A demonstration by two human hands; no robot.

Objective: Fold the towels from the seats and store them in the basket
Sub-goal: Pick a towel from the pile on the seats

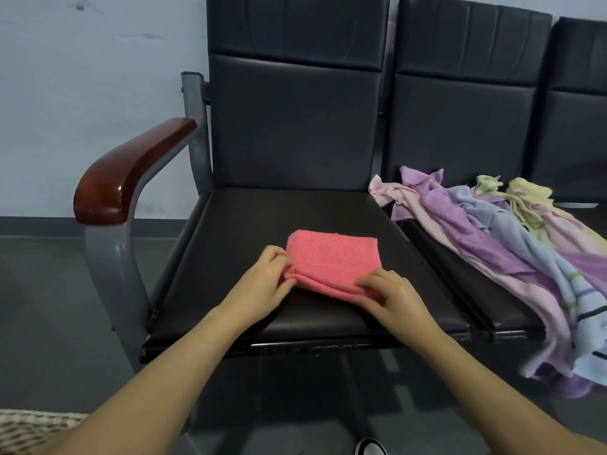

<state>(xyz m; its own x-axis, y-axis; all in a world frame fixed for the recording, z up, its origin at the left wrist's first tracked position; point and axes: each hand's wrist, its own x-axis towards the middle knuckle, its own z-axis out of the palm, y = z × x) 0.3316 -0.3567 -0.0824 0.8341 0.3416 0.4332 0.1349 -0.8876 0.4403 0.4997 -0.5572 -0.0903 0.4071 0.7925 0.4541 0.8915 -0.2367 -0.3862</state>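
- One view only, from the person's head, looking forward and down along both forearms.
- It sits close: the left hand and right hand lie mid-frame, just below centre.
- Beyond the hands it faces the seat and its backrest; a wall stands left of them.
- The wide angle takes in more seats right of the right hand, and the floor left of the left hand.

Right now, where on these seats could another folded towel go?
Bare cushion lies behind the pink towel up to the backrest, and to its left toward the wooden armrest. The next seat is crowded with the heap of unfolded towels.
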